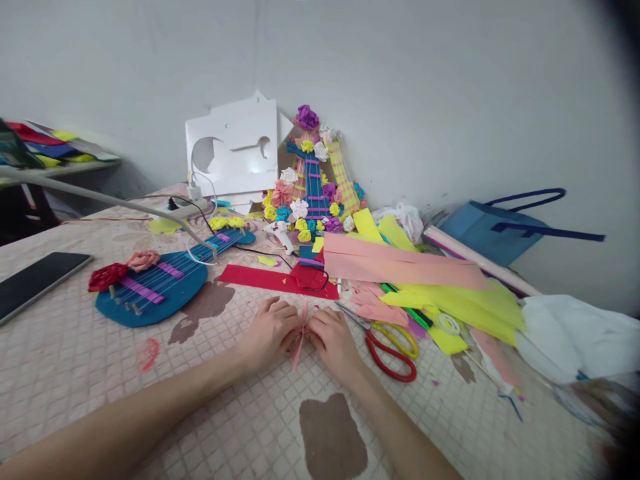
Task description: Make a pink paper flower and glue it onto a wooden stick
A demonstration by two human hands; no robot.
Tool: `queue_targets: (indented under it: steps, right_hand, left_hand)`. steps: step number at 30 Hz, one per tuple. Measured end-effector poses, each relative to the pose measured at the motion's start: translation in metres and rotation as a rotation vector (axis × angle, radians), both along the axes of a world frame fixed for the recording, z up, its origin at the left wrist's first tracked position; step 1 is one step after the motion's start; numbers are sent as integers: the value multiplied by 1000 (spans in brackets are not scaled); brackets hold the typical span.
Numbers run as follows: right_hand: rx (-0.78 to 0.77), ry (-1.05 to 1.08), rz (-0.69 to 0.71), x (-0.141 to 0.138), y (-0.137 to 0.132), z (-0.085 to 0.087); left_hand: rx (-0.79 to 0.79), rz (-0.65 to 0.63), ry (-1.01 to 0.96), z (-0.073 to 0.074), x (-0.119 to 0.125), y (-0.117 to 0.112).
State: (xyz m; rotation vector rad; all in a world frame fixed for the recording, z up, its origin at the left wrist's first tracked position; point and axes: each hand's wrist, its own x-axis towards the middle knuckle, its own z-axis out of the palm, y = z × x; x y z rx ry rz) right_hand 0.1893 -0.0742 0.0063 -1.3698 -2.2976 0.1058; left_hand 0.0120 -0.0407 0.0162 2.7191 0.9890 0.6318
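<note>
My left hand (269,331) and my right hand (334,340) rest on the patterned tablecloth (240,427), fingers curled and meeting at the centre. Between them they pinch a narrow pink paper strip (301,339), which stands up slightly and trails toward me. Red-and-yellow-handled scissors (393,347) lie just right of my right hand. A red paper strip (273,280) lies just beyond my hands.
A blue paper guitar (160,283) with red and pink paper roses lies at left, a phone (35,280) beyond it. A white glue gun (281,235), flower-covered guitars (313,187), pink and yellow sheets (400,267), a blue bag (495,227) and white bags (575,333) crowd the back and right.
</note>
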Motion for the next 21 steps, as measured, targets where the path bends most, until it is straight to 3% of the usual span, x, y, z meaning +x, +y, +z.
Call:
queue_targets:
  steps: [10,21]
  right_hand:
    - [-41,54,-5,3,3,-6]
    - [-4,25,35,-1,0,-2]
  left_hand:
    - [-61,27,-8,-7,-1,3]
    - [20,-16,12,-3,-1,1]
